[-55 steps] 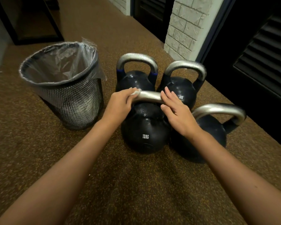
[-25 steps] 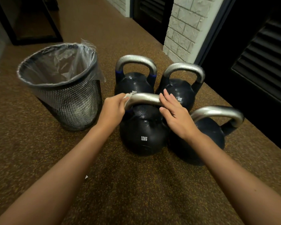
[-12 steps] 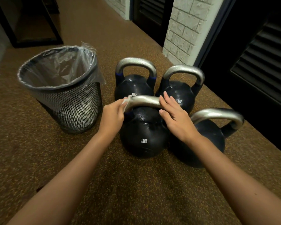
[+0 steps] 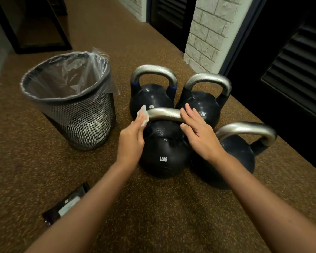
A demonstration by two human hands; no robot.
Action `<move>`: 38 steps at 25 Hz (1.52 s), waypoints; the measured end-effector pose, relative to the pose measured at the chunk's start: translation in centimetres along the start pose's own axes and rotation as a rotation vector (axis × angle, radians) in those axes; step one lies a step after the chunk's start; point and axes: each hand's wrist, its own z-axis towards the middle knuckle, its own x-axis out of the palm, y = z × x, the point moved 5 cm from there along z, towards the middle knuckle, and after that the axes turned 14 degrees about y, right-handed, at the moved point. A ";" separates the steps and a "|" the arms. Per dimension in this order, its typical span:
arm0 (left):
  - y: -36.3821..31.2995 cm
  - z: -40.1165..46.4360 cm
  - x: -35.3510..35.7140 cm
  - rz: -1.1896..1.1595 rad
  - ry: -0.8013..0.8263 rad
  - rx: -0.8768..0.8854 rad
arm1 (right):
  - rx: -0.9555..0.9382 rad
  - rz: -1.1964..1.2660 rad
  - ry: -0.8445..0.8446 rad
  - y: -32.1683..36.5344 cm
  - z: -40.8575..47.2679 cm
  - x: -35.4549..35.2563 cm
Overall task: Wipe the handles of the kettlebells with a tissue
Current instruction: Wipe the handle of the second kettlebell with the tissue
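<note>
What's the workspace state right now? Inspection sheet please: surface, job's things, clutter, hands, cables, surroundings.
Surface: brown speckled rubber floor, four kettlebells and a bin standing on it.
Job's things: near black 12KG kettlebell; white tissue pressed on the left end of its silver handle. Three more black kettlebells with silver handles: back left, back right, near right.
Clutter: black wipes packet lying on the floor, near left.
Hands: left hand grips the tissue; right hand rests flat on the handle's right end.
Cables: nothing seen.
Surroundings: black mesh waste bin with clear liner; white brick pillar; dark louvred doors.
</note>
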 end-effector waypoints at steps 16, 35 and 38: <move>2.3 -1.6 3.6 0.274 -0.001 0.098 | 0.005 -0.013 -0.006 0.2 -0.1 0.1; 2.1 -1.2 1.7 -0.046 -0.039 0.052 | 0.004 -0.014 -0.004 0.0 0.0 0.1; 1.4 -0.2 0.5 -0.147 -0.075 -0.013 | 0.005 -0.017 -0.004 0.1 0.0 0.1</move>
